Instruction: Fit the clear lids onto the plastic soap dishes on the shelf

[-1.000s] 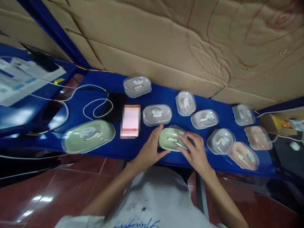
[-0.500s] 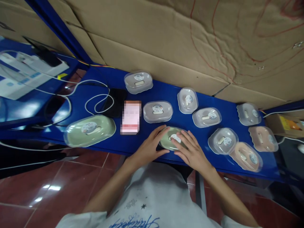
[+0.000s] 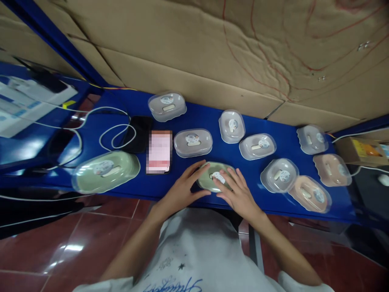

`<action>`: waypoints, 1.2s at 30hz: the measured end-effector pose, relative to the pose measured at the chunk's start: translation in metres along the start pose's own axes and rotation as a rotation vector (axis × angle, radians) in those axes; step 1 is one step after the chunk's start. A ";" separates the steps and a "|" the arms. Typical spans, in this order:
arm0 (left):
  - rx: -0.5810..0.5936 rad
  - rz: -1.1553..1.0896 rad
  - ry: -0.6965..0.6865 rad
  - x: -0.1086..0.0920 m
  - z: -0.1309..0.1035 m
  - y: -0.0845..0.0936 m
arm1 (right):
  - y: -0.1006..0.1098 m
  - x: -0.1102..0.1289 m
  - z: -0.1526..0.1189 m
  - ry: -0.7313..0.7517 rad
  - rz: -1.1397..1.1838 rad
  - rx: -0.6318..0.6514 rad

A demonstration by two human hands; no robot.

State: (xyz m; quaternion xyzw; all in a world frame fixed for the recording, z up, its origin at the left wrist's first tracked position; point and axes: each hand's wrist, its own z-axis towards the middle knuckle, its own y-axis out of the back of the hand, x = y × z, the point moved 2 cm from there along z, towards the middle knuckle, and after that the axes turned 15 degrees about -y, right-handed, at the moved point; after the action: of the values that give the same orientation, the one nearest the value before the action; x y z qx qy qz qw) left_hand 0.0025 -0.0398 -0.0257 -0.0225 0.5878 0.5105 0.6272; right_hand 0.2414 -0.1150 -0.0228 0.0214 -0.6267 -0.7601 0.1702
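My two hands meet over a small green container (image 3: pixel 208 172) near the front edge of the blue bench (image 3: pixel 185 167), right in front of me. My left hand (image 3: pixel 184 182) is wide, thumb and fingers apart and curved about the container's left end; I cannot tell how firmly it presses. My right hand (image 3: pixel 237 188) is wide too, its spread fingers lying over the right part of the clear lid, with a white label (image 3: pixel 218 177) showing beside the fingertips.

Just beyond the green container sits an oval grey container (image 3: pixel 187 150). To its left lies a phone (image 3: pixel 159 152) with a lit, blurred screen, then a black object (image 3: pixel 133 142) with a looped white cable (image 3: pixel 103 107) running over it. A larger green container (image 3: pixel 94 176) lies farther left, near the front edge.

Behind, close to the cardboard wall (image 3: pixel 182 48), stands another grey container (image 3: pixel 156 105). Two more grey containers (image 3: pixel 225 132) are beyond my right hand, close together. Farther right, a rounded grey container (image 3: pixel 269 178) sits beside a peach container (image 3: pixel 308 202), with a second peach container (image 3: pixel 337 170) and one last grey container (image 3: pixel 304 148) past them.
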 end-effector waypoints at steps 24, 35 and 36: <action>-0.060 0.163 -0.146 0.006 -0.005 0.000 | 0.007 -0.002 0.006 -0.014 0.127 0.021; -0.045 0.386 -0.063 -0.017 0.005 -0.008 | 0.034 -0.024 -0.008 -0.186 0.008 -0.081; -0.059 0.447 -0.067 -0.020 0.004 -0.006 | 0.044 -0.035 -0.020 -0.256 -0.011 -0.138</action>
State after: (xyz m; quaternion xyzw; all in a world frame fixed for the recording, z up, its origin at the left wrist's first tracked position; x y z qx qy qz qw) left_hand 0.0135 -0.0526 -0.0125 0.1069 0.5419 0.6543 0.5165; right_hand 0.2896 -0.1308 0.0091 -0.0839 -0.5893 -0.7990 0.0859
